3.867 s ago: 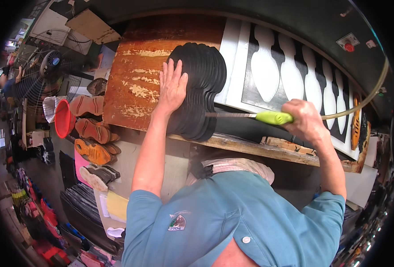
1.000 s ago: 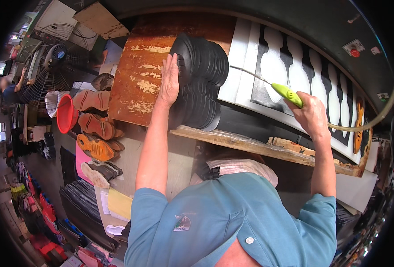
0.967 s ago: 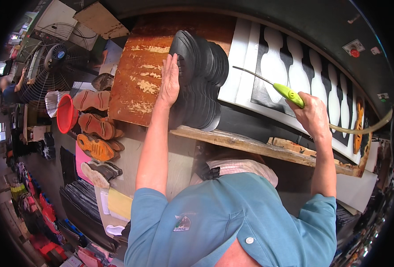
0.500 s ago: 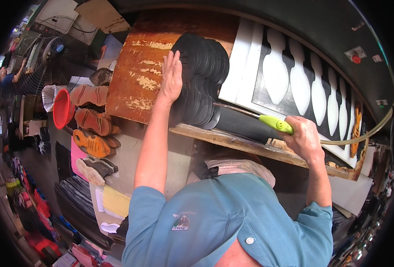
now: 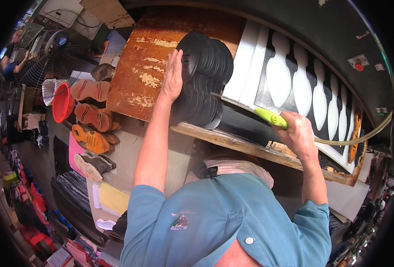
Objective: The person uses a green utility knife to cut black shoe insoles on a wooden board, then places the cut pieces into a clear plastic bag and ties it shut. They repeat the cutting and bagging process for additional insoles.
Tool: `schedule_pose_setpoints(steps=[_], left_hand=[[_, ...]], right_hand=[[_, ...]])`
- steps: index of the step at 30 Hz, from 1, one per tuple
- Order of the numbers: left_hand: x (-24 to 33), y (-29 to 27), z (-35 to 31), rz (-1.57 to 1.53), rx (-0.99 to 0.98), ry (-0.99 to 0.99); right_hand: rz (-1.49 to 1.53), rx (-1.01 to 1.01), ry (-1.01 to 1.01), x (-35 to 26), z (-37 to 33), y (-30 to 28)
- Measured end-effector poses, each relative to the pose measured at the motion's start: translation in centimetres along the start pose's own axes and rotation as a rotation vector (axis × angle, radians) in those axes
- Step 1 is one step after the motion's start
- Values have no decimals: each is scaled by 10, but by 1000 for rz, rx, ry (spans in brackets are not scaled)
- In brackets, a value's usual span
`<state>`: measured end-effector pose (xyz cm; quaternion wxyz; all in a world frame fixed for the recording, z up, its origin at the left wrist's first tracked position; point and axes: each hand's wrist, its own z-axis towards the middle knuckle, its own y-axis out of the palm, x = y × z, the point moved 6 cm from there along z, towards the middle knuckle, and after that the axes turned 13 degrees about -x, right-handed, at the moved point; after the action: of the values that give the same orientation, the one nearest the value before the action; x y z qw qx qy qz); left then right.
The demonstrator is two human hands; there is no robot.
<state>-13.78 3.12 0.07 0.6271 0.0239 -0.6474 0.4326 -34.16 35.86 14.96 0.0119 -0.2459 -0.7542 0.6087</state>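
Note:
A row of overlapping black shoe-sole sheets (image 5: 206, 66) lies fanned out on the brown wooden board. Along its left side rests my left hand (image 5: 172, 78), fingers stretched out and flat against the edge of the soles. My right hand (image 5: 297, 132) is wrapped around the lime-green handle of an air blow gun (image 5: 270, 117). Its thin metal nozzle points left, with the tip close to the right side of the soles. From behind the right hand, a clear hose (image 5: 359, 141) curves up to the right.
A white panel with white sole-shaped pieces (image 5: 278, 71) on black stands at right. The bench has a rough wooden front edge (image 5: 232, 144). On the left are a red bowl (image 5: 62, 104), several shoe soles (image 5: 92, 139) and a fan (image 5: 57, 42). A red button (image 5: 359, 66) sits on the dark machine.
My right hand has shifted slightly up and left with the air blow gun, bringing the nozzle tip higher beside the soles. My left hand stays against the soles.

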Motion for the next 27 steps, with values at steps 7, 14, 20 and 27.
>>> schedule_pose_setpoints(steps=[7,14,20,27], left_hand=[[13,-2,-3,-14,-23,-73],[8,-5,-6,-8,-27,7],[12,-11,-7,-44,40,136],[30,4,-10,303,48,7]], right_hand=[[-11,34,119,15,6,-20],[5,-77,-197,-27,-4,12],[12,-38,-113,-27,15,-5],[-59,610,-61,13,-2,-198]])
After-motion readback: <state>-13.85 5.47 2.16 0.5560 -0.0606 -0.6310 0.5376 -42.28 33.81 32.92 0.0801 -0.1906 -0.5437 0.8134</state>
